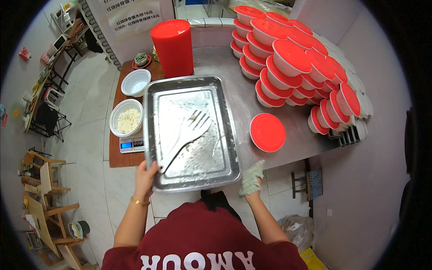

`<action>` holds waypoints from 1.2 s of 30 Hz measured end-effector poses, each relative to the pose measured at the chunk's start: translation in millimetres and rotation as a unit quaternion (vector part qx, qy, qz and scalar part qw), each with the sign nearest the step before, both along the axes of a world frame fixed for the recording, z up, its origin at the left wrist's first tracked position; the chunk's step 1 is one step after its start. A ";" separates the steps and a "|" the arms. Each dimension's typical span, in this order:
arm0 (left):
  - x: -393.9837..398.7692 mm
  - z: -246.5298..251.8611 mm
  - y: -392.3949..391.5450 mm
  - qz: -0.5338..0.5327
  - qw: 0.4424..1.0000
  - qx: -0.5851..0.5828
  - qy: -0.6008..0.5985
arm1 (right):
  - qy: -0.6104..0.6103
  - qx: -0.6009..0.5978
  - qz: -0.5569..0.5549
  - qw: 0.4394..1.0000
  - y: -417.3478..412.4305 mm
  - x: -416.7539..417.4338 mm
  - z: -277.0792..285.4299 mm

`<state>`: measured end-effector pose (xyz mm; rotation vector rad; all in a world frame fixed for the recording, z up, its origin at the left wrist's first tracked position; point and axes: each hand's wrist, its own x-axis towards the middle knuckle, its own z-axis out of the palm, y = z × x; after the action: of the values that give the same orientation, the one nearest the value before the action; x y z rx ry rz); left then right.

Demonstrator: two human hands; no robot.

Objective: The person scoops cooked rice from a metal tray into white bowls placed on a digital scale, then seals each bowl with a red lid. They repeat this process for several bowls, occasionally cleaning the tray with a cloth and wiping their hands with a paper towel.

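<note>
My left hand (145, 179) grips the near left corner of a rectangular metal tray (202, 175), with the thumb on its rim. In the tray, which has grains and wet smears on it, lies a slotted serving fork (192, 133), its handle end by my left thumb. My right hand (253, 185) holds a pale green cloth (252, 177) just off the tray's near right corner. Left of the tray, a white bowl with rice (128, 120) stands on a digital kitchen scale (127, 145), partly hidden by the tray. An empty white bowl (136, 83) stands behind it.
A lidded bowl (267, 132) stands right of the tray on the metal counter (216, 60). Many red-lidded bowls (292, 57) are stacked at the back right. A tall stack of red lids (172, 49) and a small potted succulent (141, 59) stand at the back left.
</note>
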<state>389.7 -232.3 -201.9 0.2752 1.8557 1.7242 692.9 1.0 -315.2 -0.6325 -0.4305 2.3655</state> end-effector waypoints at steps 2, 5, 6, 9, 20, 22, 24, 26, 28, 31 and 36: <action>6.3 39.2 -33.7 0.041 0.999 0.013 -0.002 | -0.381 0.315 -0.014 0.869 -1.9 -17.3 -13.5; 6.0 67.1 -97.8 0.091 0.996 -0.008 0.013 | -0.614 0.700 0.104 0.349 -5.7 -48.4 -20.8; 9.2 69.9 -120.3 0.131 0.991 -0.003 0.026 | -0.632 0.647 0.257 0.341 -6.0 -75.8 10.9; 22.1 78.7 -163.3 0.217 0.974 -0.004 0.057 | -0.652 0.679 0.115 0.317 -0.1 -120.7 -12.1; 76.0 89.1 -209.2 0.412 0.909 -0.055 0.044 | -0.751 0.564 0.046 0.341 146.0 -270.1 5.5; 81.5 94.8 -185.2 0.446 0.893 -0.039 0.049 | -0.767 0.562 0.006 0.309 181.3 -291.2 -5.7; 84.2 92.6 -179.6 0.505 0.861 -0.059 0.032 | -0.739 0.592 0.007 0.320 216.3 -307.9 -11.3; 90.1 99.7 -158.4 0.525 0.847 -0.073 0.035 | -0.714 0.618 0.060 0.322 241.9 -329.0 -1.4; 95.4 94.1 -169.0 0.526 0.847 -0.063 0.036 | -0.671 0.683 0.003 0.289 274.8 -347.6 -16.4; 106.2 97.4 -136.5 0.585 0.810 -0.037 0.021 | -0.633 0.729 0.072 0.251 308.3 -393.8 -13.5; 114.0 93.0 -127.1 0.563 0.826 -0.029 0.023 | -0.519 0.818 0.068 0.239 359.3 -462.5 -32.4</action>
<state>503.6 -359.4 -108.9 -1.0352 2.2689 2.3301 230.4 360.4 -347.6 -0.7295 -2.7907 -0.0630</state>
